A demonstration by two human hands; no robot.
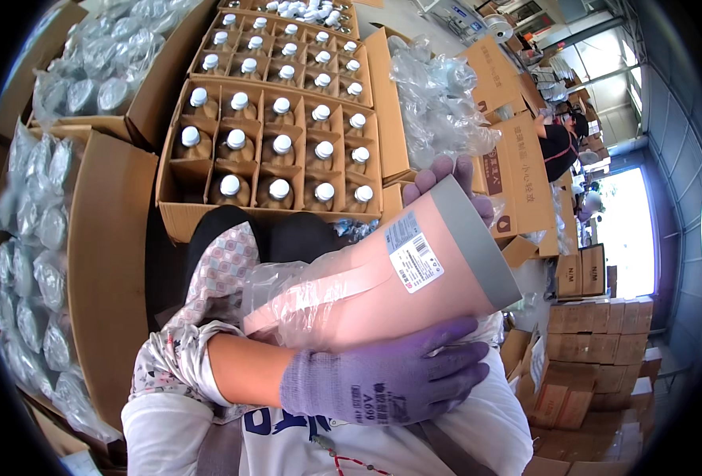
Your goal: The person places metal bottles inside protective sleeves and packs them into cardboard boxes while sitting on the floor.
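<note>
A pink jug-like container point(357, 285) with a wide grey end band lies tilted across my lap. It bears a white label with a barcode, and clear plastic film wraps its left part, over a long pale strip that may be a handle. My left hand point(392, 375), in a purple knitted work glove, rests along its lower side with the fingers together. The gloved fingers of my right hand point(452, 178) curl over its upper side by the grey band; the palm and arm are hidden behind the container.
Divided cardboard boxes point(178, 217) of bottles with white caps point(281, 144) stand ahead. Open cartons with plastic-wrapped items point(47, 220) stand at left, another point(440, 101) at right. Stacked cartons point(600, 339) rise far right. A person point(559, 143) sits further off.
</note>
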